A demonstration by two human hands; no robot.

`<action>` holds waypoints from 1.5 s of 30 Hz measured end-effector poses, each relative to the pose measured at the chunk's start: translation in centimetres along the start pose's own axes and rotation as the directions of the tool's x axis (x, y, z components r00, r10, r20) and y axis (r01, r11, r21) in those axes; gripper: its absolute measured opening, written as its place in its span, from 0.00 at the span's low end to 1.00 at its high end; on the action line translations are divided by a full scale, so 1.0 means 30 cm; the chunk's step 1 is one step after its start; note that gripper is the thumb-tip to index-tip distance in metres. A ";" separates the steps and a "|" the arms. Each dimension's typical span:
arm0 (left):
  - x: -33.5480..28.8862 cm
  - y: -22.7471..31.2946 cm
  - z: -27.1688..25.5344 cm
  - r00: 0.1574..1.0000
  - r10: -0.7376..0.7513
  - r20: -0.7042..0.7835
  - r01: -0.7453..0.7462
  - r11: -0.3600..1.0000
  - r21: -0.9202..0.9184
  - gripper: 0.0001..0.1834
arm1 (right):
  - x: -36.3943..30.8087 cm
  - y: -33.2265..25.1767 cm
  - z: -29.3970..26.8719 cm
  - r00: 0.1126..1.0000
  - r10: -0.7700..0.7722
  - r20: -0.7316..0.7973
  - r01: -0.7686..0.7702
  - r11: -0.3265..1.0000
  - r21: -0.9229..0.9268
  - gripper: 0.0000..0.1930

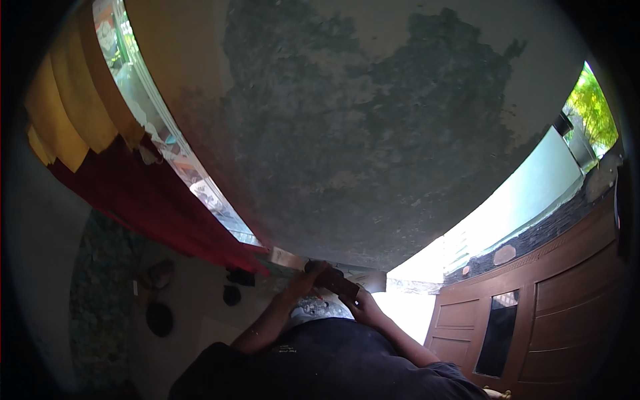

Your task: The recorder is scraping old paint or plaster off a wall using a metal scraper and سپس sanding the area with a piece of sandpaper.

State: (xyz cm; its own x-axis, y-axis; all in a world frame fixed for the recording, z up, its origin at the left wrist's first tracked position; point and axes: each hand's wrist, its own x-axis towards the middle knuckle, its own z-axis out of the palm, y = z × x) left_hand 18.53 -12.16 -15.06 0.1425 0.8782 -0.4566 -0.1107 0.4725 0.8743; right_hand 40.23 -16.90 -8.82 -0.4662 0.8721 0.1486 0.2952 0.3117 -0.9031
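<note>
Both hands are in front of my torso, close to the wall. Between them is a dark brown, block-shaped object (339,285), slanting down from left to right; its exact kind is too small and dark to make out. My left hand (308,280) is closed at its upper left end. At the lower right end my right hand (362,307) grips it, fingers bent and partly hidden. Below the object, between my forearms, shows a pale, grey-speckled surface (323,307).
A wall with a large grey patch (373,133) rises ahead. A red and yellow curtain (160,193) hangs at the left beside a bright window opening. To the right stands a brown panelled door (533,327) next to a bright doorway. Dark round items (159,319) lie on the left floor.
</note>
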 end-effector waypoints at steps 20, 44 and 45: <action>-0.043 0.592 -0.470 0.790 0.612 0.024 -0.612 0.791 -0.027 0.06 | 0.347 -0.486 -0.116 0.515 -0.452 -0.729 0.064 0.868 -0.493 0.27; 0.017 0.644 -0.571 0.790 0.555 0.261 -0.559 0.827 -0.069 0.08 | 0.626 -0.242 0.062 0.597 -0.550 -0.584 -0.171 0.624 -0.762 0.34; 0.011 0.646 -0.574 0.790 0.559 0.252 -0.558 0.826 -0.081 0.08 | 0.606 -0.242 0.026 0.591 -0.544 -0.596 -0.227 0.597 -0.769 0.35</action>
State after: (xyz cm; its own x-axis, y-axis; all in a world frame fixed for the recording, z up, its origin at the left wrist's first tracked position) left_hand -0.50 -1.44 -1.10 0.2989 0.9391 0.1696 -0.2506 -0.0942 0.9635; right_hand 28.96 -3.62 0.12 0.0613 0.5707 0.8189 0.9237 0.2785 -0.2632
